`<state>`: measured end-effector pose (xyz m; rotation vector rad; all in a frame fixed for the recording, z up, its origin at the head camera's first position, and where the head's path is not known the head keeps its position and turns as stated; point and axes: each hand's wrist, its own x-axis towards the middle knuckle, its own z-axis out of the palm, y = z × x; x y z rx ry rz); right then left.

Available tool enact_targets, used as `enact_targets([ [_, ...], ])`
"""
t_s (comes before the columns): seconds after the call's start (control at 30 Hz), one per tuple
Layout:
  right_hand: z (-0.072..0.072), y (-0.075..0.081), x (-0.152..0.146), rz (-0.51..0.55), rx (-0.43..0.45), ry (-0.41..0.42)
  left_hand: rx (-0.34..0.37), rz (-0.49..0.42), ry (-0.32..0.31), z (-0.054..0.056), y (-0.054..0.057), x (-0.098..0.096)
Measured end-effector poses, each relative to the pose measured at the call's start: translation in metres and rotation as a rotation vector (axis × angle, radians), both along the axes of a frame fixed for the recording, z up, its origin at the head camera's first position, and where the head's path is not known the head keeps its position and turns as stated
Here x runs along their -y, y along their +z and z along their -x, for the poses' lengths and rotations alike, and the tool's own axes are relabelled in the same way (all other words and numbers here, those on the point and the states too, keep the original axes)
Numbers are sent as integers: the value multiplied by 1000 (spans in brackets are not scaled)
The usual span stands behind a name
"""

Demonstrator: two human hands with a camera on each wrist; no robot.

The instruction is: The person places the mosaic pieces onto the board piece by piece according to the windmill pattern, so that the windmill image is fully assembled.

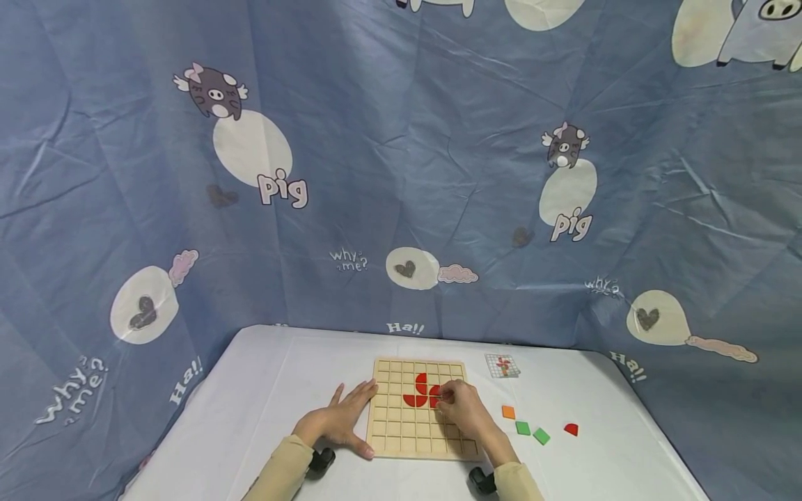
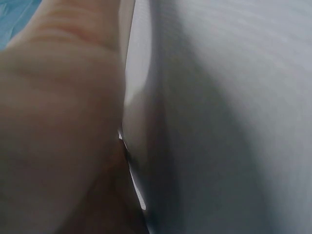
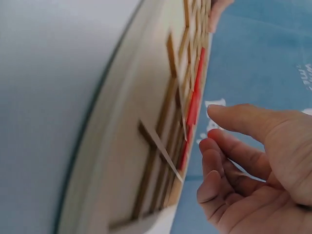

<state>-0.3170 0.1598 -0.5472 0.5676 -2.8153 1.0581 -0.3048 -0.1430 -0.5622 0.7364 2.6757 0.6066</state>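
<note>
A square wooden grid board (image 1: 401, 437) lies on the white table. Several red quarter-round pieces (image 1: 421, 379) sit in cells near its middle and upper part. My left hand (image 1: 341, 421) is spread along the board's left edge, fingertips at the upper side and thumb by the lower corner. Over the right side of the board, my right hand (image 1: 466, 410) has its fingertips right at the rightmost red pieces (image 1: 434, 401). In the right wrist view its thumb and index finger are a little apart, with nothing showing between them, and the other fingers are loosely bent.
Right of the board lie an orange square (image 1: 508, 412), two green squares (image 1: 523, 428) and one loose red quarter-round piece (image 1: 571, 429). Behind them are cards (image 1: 502, 365) printed with a grid pattern. A blue printed cloth (image 1: 401, 174) hangs behind the table (image 1: 614, 396).
</note>
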Motion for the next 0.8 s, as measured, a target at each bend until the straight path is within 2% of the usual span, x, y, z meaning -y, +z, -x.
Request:
enact_targets([
  [0.2,-5,12,-17,4,17,-52,5,-4,10,1,0,1],
  [0.53,-8,25,-60,14,163,-177,11,-7,21,-2,1,0],
  [0.8,-8,35,-102,-51,198,-287,3,-16,10,-1,1,-1],
])
